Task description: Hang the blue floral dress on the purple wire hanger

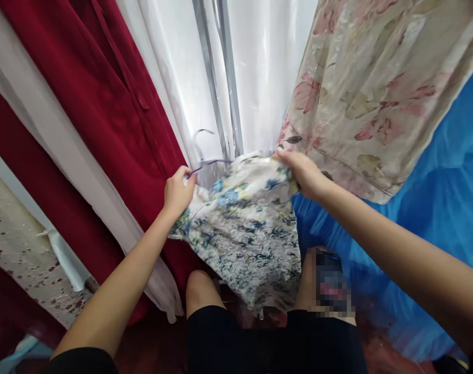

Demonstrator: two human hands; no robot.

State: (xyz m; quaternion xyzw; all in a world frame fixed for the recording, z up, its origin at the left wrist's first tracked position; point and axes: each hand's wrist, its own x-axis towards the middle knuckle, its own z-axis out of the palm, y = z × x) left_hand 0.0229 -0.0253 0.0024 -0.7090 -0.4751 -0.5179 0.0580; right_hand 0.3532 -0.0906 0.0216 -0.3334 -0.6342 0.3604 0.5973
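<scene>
A short-sleeved floral blouse (244, 234), white with blue and yellow flowers, hangs between my two hands above my knees. My left hand (179, 192) is closed at one shoulder, gripping the end of a thin purple hanger (209, 163) with a hook on top. Most of the hanger's other side is hidden by the cloth. At the opposite shoulder, my right hand (303, 172) pinches the blouse near the neckline. Some motion blur softens the cloth and hook.
Dark red drapes (104, 104) and white curtains (174, 67) hang at the left and ahead. A beige flowered cloth (361, 104) hangs at the right over bright blue fabric (435, 218). A blurred-out phone-like object (332, 283) rests on my right thigh.
</scene>
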